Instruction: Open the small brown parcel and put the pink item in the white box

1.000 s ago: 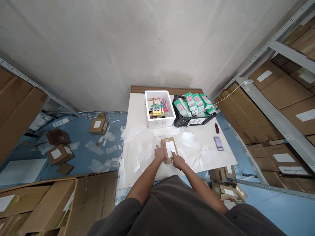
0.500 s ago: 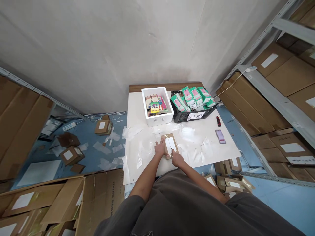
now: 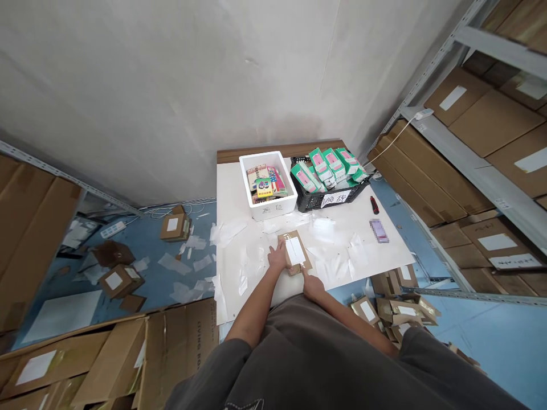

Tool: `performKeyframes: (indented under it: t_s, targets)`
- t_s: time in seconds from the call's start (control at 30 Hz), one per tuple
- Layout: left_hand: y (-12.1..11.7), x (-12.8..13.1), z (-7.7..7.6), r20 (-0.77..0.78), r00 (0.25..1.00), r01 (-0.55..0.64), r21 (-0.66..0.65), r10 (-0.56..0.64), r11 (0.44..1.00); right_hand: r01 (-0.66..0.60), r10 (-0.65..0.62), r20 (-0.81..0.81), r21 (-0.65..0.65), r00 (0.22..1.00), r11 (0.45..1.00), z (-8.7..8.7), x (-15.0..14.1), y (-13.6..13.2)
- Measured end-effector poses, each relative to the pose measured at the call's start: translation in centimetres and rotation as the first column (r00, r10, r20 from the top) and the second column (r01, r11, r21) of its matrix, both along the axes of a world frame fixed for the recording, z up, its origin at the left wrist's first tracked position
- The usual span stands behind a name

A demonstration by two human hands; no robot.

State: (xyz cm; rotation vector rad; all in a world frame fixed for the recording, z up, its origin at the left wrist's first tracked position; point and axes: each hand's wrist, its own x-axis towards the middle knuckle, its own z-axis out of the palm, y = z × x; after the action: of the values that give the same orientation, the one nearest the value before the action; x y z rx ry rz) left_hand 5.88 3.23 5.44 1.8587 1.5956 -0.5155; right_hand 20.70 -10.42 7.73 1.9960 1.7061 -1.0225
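two bare hands work on a small cardboard box lying flat toward the near edge of a white-covered table, about midway between its near corners. the left hand, partly open with fingers spread, presses on the box's left side. the right hand is mostly curled, forefinger pointing at the box's near end; whether it grips anything thin cannot be told. judging progress, the box appears closed: its white label is in place, no flap stands up and no contents show. whether any tape is cut is too small to tell. along the far edge, a white bin of books sits left of a black crate.
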Motion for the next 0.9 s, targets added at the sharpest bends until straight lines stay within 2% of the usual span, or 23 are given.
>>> performKeyframes:
  t_s: [0.1, 0.27, 0.33, 0.4, 0.47, 0.57, 0.67, 0.73, 0.77, 0.83, 0.9]
  targets:
    - [0.0, 0.0, -0.3, 0.007, 1.000, 0.002, 0.009, -0.002, 1.000, 0.013, -0.013, 0.008, 0.004, 1.000, 1.000, 0.2, 0.3, -1.4]
    - [0.1, 0.0, -0.5, 0.011, 1.000, -0.002, 0.008, 0.002, 1.000, -0.020, 0.021, 0.039, -0.024, 0.999, 1.000, 1.6, 1.1, -3.0]
    - [0.1, 0.0, -0.5, 0.013, 1.000, -0.002, 0.019, 0.002, 1.000, -0.017, 0.018, 0.031, -0.043, 0.999, 0.999, 2.0, 2.3, -3.4]
    - [-0.2, 0.4, -0.6, 0.008, 1.000, -0.004, 0.034, 0.004, 0.999, 0.046, -0.046, 0.012, -0.009, 0.999, 0.999, 2.1, 4.2, -3.6]
    - [-1.1, 1.2, -0.7, -0.009, 1.000, -0.012, 0.058, 0.013, 0.998, 0.157, -0.154, -0.033, 0.090, 0.987, 0.984, 1.7, 6.3, -3.1]
    - [-3.8, 3.1, -1.0, -0.059, 0.997, -0.049, 0.123, 0.057, 0.991, 0.331, -0.305, -0.139, 0.236, 0.942, 0.914, -0.1, 8.5, -1.0]
    - [-7.0, 4.8, -1.5, -0.080, 0.992, -0.070, 0.257, 0.093, 0.964, 0.457, -0.406, -0.226, 0.265, 0.886, 0.849, -2.8, 9.1, 1.6]
    - [-8.3, 5.2, -1.6, -0.027, 1.000, -0.002, 0.347, 0.012, 0.938, 0.519, -0.457, -0.274, 0.228, 0.846, 0.824, -4.4, 9.1, 2.9]
    - [-8.6, 5.3, -1.5, 0.015, 0.997, 0.069, 0.367, -0.080, 0.928, 0.544, -0.478, -0.295, 0.208, 0.827, 0.813, -5.2, 9.1, 3.4]
    - [-8.4, 5.3, -1.2, 0.096, 0.951, 0.242, 0.357, -0.293, 0.902, 0.574, -0.503, -0.326, 0.175, 0.801, 0.800, -6.2, 9.5, 4.0]
    - [-7.6, 5.5, -0.6, 0.135, 0.888, 0.377, 0.331, -0.439, 0.865, 0.573, -0.502, -0.337, 0.157, 0.796, 0.804, -6.9, 10.0, 4.5]
